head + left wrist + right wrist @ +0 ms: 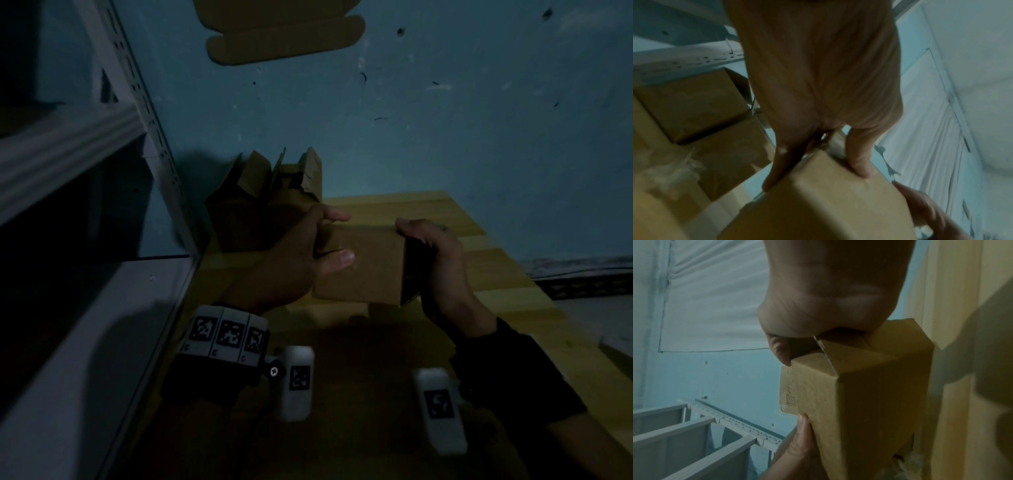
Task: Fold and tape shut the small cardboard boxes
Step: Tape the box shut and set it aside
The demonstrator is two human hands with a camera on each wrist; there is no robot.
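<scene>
The left hand (291, 260) and right hand (435, 263) each have their grip clamped on one end of the box (359, 267), held up just above the wooden surface (496, 274). The end flaps by the right hand look only half tucked, so they may pop open if that grip slips. The room is dim, with a blue wall (445, 120), a grey shelf (85, 144) and more boxes (260, 205) behind.
</scene>
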